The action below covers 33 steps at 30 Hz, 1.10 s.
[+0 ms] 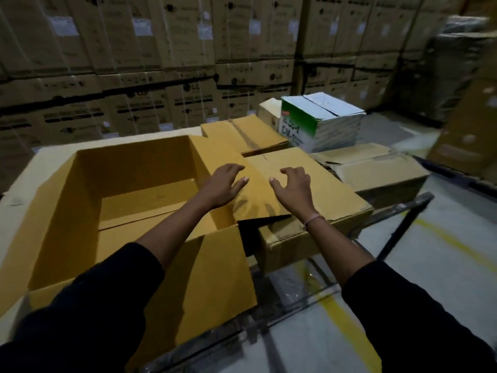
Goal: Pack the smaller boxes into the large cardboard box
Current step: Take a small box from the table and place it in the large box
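The large cardboard box (80, 200) stands open at left, its inside bare, its right flap folded out over a closed brown box (328, 200) beside it. My left hand (223, 187) hovers with fingers spread over that flap. My right hand (293, 189) hovers with fingers apart over the closed box's top; neither hand holds anything. Another taped brown box (247, 133) lies behind. A white and green box (320, 119) stands at the back right, and a flatter brown box (382, 173) sits to the right.
A wall of stacked cartons (161, 63) fills the background. A dark metal frame (403, 224) stands at the right over a grey floor with yellow lines (457, 246). A wrapped pallet stack (451, 76) is at far right.
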Each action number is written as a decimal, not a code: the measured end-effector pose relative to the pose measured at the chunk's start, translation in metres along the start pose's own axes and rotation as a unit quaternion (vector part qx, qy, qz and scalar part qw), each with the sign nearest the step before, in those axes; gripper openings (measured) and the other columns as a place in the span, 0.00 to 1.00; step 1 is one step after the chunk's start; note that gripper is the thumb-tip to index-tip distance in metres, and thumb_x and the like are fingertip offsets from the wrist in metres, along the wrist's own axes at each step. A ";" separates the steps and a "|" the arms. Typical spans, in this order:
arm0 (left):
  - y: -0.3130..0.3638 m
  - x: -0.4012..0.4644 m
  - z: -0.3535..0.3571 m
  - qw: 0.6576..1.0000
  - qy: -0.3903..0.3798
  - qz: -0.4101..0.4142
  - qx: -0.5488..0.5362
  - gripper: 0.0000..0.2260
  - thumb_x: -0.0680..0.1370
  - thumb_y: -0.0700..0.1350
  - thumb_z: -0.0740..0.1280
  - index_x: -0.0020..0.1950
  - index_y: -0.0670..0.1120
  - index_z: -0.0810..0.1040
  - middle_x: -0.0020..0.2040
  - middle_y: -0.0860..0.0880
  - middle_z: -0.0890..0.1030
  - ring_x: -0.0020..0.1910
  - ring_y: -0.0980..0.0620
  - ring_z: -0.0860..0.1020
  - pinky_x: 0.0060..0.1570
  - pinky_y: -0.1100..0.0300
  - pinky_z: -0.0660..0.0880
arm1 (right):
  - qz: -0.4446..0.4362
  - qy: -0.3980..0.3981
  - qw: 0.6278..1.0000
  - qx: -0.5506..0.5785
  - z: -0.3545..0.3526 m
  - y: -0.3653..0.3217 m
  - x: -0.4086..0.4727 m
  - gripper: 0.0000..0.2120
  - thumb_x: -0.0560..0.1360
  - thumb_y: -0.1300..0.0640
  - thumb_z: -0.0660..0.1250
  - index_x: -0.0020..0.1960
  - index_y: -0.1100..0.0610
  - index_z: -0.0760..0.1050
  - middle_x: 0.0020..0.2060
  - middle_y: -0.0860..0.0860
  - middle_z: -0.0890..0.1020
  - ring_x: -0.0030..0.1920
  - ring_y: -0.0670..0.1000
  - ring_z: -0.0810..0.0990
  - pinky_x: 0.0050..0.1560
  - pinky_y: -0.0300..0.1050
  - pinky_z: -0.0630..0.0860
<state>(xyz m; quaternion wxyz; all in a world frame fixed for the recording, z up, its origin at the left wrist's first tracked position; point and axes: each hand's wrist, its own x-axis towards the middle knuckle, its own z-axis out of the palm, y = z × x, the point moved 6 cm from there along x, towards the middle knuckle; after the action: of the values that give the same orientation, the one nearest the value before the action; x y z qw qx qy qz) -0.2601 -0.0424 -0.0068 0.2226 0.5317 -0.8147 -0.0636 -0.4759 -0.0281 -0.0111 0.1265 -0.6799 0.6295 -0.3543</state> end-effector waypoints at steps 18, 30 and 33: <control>0.036 0.252 0.157 0.986 -0.148 -0.053 0.055 0.30 0.86 0.59 0.56 0.85 0.48 0.53 0.84 0.39 0.54 0.83 0.38 0.51 0.80 0.44 0.53 | 0.212 -0.010 0.962 -0.173 -0.039 0.226 0.069 0.40 0.74 0.31 0.65 0.79 0.51 0.63 0.76 0.60 0.60 0.78 0.66 0.55 0.76 0.76 0.45; -0.042 0.324 0.196 0.971 -0.177 -0.128 0.097 0.33 0.83 0.67 0.53 0.84 0.52 0.55 0.80 0.36 0.61 0.79 0.34 0.60 0.78 0.38 0.55 | 0.135 0.003 0.965 -0.224 -0.010 0.241 0.108 0.35 0.78 0.29 0.55 0.76 0.50 0.67 0.61 0.57 0.69 0.61 0.61 0.69 0.59 0.59 0.71; -0.045 0.327 0.204 0.971 -0.158 -0.140 0.116 0.34 0.82 0.70 0.52 0.82 0.52 0.59 0.75 0.34 0.66 0.74 0.32 0.65 0.73 0.38 0.61 | 0.141 -0.011 0.960 -0.241 -0.007 0.246 0.101 0.37 0.79 0.28 0.51 0.80 0.49 0.64 0.63 0.58 0.69 0.62 0.63 0.69 0.62 0.60 0.70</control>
<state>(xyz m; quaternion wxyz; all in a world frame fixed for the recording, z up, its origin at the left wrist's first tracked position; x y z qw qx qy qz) -0.4195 -0.3813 -0.1074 0.0168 0.6456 -0.7590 -0.0828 -0.6728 -0.1650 -0.1255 0.0142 -0.5986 0.7842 -0.1627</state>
